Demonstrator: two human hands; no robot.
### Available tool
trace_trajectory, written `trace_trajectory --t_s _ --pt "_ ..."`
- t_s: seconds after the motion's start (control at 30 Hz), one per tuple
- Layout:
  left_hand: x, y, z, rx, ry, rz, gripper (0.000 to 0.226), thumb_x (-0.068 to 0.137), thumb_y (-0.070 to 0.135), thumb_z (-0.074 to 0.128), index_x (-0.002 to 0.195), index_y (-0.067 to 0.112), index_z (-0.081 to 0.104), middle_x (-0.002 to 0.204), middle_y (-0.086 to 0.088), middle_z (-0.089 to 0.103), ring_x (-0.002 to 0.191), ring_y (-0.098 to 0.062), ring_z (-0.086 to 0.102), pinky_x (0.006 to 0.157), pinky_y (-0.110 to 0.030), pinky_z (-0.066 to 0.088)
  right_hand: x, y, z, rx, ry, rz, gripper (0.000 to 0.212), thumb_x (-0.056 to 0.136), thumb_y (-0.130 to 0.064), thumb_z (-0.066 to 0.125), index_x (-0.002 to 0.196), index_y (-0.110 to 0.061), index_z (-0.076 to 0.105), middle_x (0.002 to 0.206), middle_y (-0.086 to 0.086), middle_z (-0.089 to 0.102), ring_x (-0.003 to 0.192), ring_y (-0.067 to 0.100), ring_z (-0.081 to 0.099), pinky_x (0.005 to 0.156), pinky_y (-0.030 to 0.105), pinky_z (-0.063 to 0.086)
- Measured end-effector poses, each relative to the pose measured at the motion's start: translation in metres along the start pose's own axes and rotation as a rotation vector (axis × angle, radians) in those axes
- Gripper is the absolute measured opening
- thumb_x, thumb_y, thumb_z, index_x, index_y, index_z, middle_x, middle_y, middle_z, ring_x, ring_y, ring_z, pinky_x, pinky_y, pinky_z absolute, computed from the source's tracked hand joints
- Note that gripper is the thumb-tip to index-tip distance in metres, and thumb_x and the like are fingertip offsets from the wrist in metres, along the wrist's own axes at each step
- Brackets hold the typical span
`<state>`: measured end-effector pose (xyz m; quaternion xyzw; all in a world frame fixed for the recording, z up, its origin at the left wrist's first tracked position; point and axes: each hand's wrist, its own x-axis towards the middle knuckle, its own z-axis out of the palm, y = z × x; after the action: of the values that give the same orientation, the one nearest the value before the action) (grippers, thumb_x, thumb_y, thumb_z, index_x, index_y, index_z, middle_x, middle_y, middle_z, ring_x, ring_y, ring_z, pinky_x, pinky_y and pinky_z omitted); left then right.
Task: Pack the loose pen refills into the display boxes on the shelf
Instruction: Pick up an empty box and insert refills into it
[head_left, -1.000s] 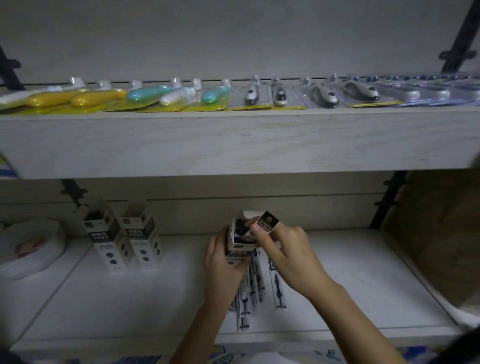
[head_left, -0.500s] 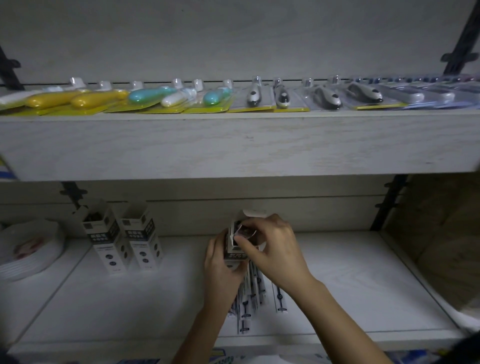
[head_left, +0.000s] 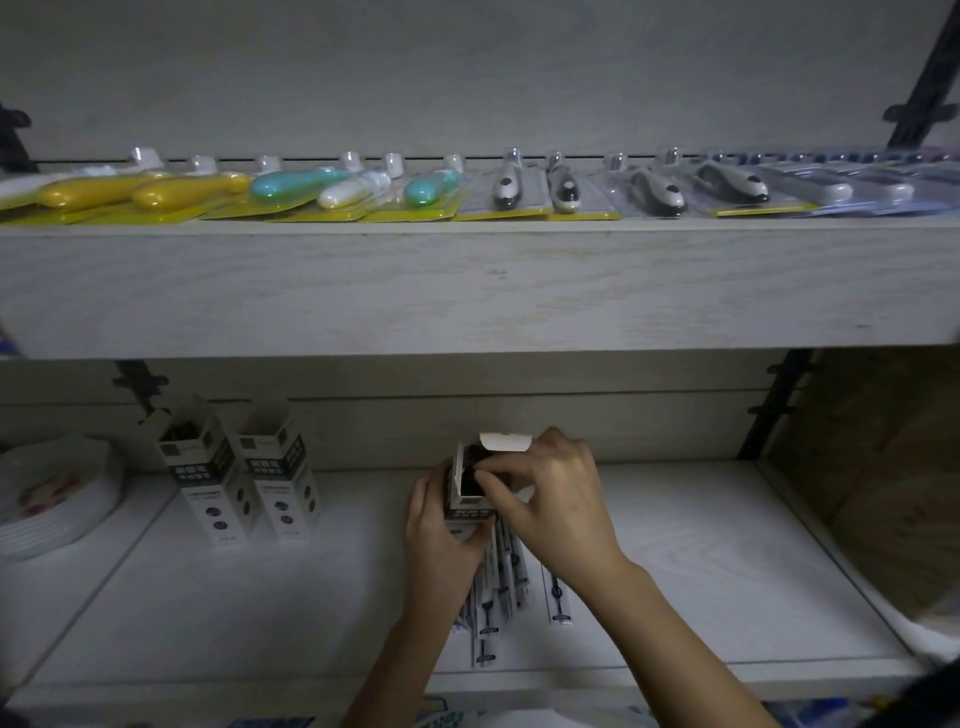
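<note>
A small black-and-white display box (head_left: 469, 506) stands upright at the middle of the lower shelf (head_left: 208, 597), its white top flap (head_left: 505, 442) raised. My left hand (head_left: 441, 530) wraps around the box's left side. My right hand (head_left: 550, 499) has its fingertips at the box's open mouth, pinching at the dark contents there. Several loose pen refills (head_left: 498, 587) in narrow packets lie on the shelf just below and behind my hands, one refill packet (head_left: 558, 597) lying apart to the right. Two more open display boxes (head_left: 244, 473) stand side by side to the left.
A stack of white plates (head_left: 57, 493) sits at the far left of the lower shelf. The upper shelf (head_left: 467, 286) overhangs, lined with blister-packed items (head_left: 363, 189). A brown wooden panel (head_left: 883, 467) closes the right side. Black brackets hold the shelves at the back.
My right hand, which held a flap or packet above the box, came down onto the box's opening and now works its fingertips inside. The left hand kept hold of the box.
</note>
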<state>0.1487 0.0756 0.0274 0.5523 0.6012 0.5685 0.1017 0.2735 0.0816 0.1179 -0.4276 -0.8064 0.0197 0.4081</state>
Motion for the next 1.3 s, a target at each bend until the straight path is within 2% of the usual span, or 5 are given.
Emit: trace_trajectory --t_s 0.2,0.33,0.53,0.93,1.3 --pt "-0.002 -0.007 -0.008 0.023 0.004 -0.034 0.054 0.063 0.012 0.082 0.110 0.007 0.056 0.103 -0.003 0.055 0.093 -0.017 0.058 0.077 -0.030 0.051 -0.009 0.021 -0.003 0.270 0.143 0.155 0.020 0.084 -0.032 0.053 0.085 -0.024 0.072 0.083 -0.014 0.069 0.071 0.001 0.054 0.062 0.020 0.043" --pt "-0.001 -0.013 -0.017 0.047 0.015 -0.044 0.052 0.063 0.010 0.082 0.107 0.004 0.056 0.102 -0.007 0.056 0.092 -0.021 0.058 0.077 -0.031 0.051 -0.026 0.068 0.029 0.099 -0.106 0.582 0.015 0.090 -0.028 0.055 0.099 -0.023 0.067 0.091 -0.003 0.069 0.068 0.009 0.057 0.057 0.024 0.042" --pt "-0.003 -0.017 -0.023 0.062 0.014 -0.041 0.049 0.062 0.011 0.082 0.103 0.006 0.057 0.097 -0.004 0.055 0.086 -0.021 0.061 0.071 -0.034 0.055 -0.053 0.110 0.082 0.054 -0.405 0.851 0.044 0.087 -0.041 0.060 0.119 -0.012 0.051 0.122 0.008 0.053 0.107 0.025 0.056 0.089 0.036 0.048" --pt "-0.002 -0.020 -0.029 0.090 0.032 -0.045 0.048 0.061 0.007 0.082 0.101 0.004 0.056 0.095 -0.001 0.053 0.085 -0.018 0.058 0.069 -0.014 0.044 -0.056 0.134 0.090 0.029 -0.541 0.972 0.018 0.082 -0.020 0.064 0.099 -0.013 0.067 0.102 0.010 0.069 0.090 0.025 0.062 0.072 0.026 0.046" --pt "-0.001 -0.018 -0.021 0.084 0.017 -0.030 0.048 0.061 0.008 0.082 0.102 0.003 0.057 0.094 -0.003 0.054 0.081 -0.014 0.056 0.067 -0.007 0.041 -0.037 0.063 -0.015 0.737 0.013 0.708 0.012 0.086 -0.013 0.062 0.085 -0.001 0.064 0.068 0.009 0.064 0.057 0.009 0.060 0.056 0.013 0.048"
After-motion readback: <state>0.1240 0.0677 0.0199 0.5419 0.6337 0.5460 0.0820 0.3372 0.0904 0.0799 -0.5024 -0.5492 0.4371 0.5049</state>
